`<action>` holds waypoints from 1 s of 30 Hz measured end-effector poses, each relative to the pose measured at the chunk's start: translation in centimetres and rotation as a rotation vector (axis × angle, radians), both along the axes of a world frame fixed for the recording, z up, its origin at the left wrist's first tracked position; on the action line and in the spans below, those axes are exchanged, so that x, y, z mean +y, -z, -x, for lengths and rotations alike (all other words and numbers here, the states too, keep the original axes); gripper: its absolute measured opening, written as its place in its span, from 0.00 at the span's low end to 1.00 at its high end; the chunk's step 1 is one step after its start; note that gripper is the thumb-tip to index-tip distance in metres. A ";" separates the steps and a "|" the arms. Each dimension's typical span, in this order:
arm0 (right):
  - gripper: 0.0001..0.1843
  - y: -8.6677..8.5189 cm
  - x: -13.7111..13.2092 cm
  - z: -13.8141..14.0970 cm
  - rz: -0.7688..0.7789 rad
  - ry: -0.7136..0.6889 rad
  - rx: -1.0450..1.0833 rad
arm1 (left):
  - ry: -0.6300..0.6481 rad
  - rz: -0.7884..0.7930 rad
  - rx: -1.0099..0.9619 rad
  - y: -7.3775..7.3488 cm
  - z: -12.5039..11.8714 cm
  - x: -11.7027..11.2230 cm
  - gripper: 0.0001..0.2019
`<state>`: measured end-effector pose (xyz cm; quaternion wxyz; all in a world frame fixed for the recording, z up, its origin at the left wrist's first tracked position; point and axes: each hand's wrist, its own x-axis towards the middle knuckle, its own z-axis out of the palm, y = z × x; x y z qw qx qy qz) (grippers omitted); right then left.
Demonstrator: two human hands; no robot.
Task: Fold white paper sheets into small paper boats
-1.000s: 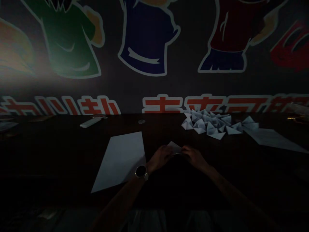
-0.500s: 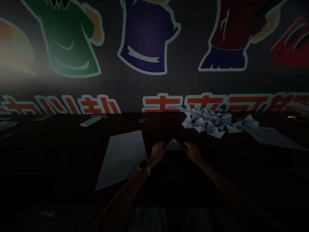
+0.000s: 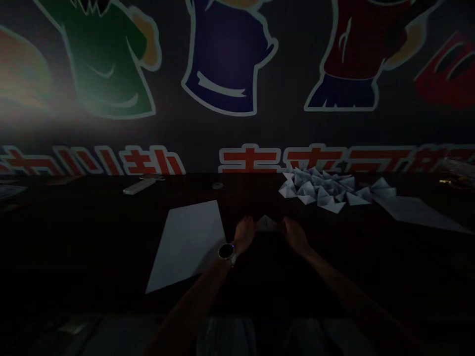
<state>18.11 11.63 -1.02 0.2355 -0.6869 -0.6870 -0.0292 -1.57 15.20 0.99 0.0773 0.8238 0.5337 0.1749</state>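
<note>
Head view: pretty dark shot, looking forward and down at a long table with a mural behind it.

What changed: the hands have drifted apart and dropped lower, and the little paper now sits flatter and lower between them.

Left hand: the left hand [image 3: 245, 235] is up on its wrist, right at the paper's left edge. It's too dark to tell if it's really pinching or just touching. A smartwatch [image 3: 226, 251] sits on that wrist.

Right hand: the right hand [image 3: 295, 235] mirrors it at the paper's right edge, and the grip is just as hard to make out. The forearm runs off toward the lower right.

Paper: the folded paper piece [image 3: 266, 224] is a small pale triangle shape, centered between both hands.

Nearby: a blank paper sheet [image 3: 185, 247] lies just left of the left hand, and a heap of folded paper triangles [image 3: 319, 189] sits upper right on the dark table [image 3: 92, 237].

Far edge: there's a white remote-like bar [image 3: 139, 186] toward the left, and another paper sheet [image 3: 419, 213] lies at far right.
</note>
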 end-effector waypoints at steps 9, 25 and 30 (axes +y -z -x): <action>0.08 -0.4 0.4 0.2 -0.012 -0.023 -0.017 | 0.078 -0.060 -0.029 0.7 -0.3 0.5 0.09; 0.08 -0.6 1.5 0.0 0.043 0.006 -0.035 | 0.166 -0.060 -0.131 0.9 0.0 1.6 0.09; 0.07 -0.8 1.6 0.1 0.056 0.007 -0.055 | 0.177 -0.080 -0.095 1.0 -0.2 1.6 0.11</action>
